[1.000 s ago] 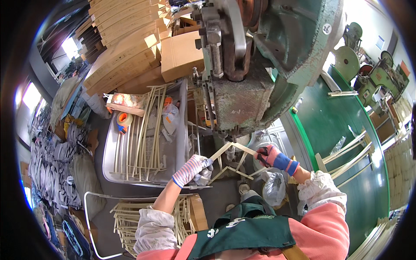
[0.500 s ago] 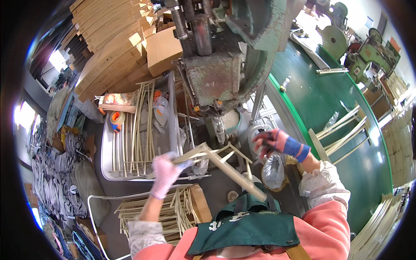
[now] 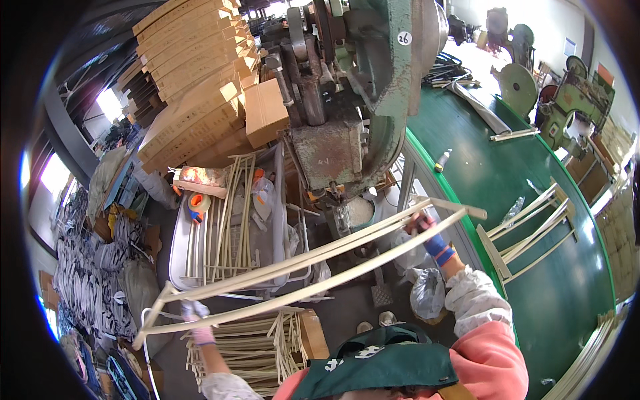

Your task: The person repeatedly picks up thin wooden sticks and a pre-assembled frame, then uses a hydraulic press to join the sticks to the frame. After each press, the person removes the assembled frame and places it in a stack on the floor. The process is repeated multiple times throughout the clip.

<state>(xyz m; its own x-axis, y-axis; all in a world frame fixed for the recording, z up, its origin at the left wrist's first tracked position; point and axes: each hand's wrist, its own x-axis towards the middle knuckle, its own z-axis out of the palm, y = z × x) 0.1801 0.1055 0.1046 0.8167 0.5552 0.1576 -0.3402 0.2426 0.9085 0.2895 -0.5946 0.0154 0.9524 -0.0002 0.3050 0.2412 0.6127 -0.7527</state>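
Note:
A long cream-coloured tubular frame stretches across in front of me, its right end higher in the picture than its left. My left hand, in a pale pink and white glove, is closed around the near tube close to the left end, which partly covers it. Near the right end my right hand, in a red and blue glove with dark fingertips, grips the frame. Beyond the frame stands a worn green press machine, its lower tool just behind the tubes.
A white tub at left holds cream rods and a tape roll. Below it lies a pile of cream tubes. A green conveyor table at right carries another frame. Cardboard cartons are stacked behind.
The frame, earlier seen folded or end-on close to my body, now spans wide across the view. My left hand has moved down and left; my right hand now grips the frame's right end.

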